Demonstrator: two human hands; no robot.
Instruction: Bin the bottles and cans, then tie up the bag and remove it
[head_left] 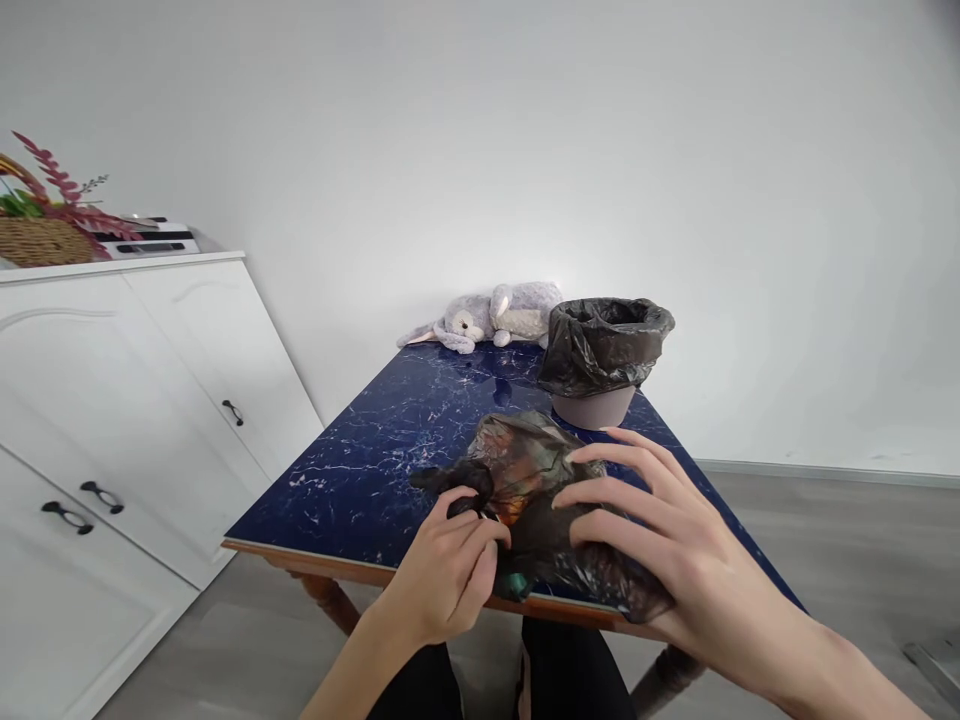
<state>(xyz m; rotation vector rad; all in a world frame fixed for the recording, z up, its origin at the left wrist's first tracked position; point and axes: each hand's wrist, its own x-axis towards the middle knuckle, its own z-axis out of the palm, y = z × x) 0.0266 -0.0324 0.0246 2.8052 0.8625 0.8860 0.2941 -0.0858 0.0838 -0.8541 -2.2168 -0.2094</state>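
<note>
A filled, translucent black garbage bag (536, 470) lies on the near part of the blue marble-patterned table (375, 450); orange and green contents show through it. My left hand (446, 570) is closed, pinching the bag's knotted neck at its left end. My right hand (660, 535) is open, fingers spread, resting on the right side of the bag. Behind the bag stands a small grey bin (604, 360) lined with a black bag.
A grey plush toy (487, 315) lies at the table's far edge by the white wall. A white cabinet (112, 400) with dark handles stands to the left, carrying a wicker basket (41, 240) of flowers. My dark-clothed legs show under the near table edge.
</note>
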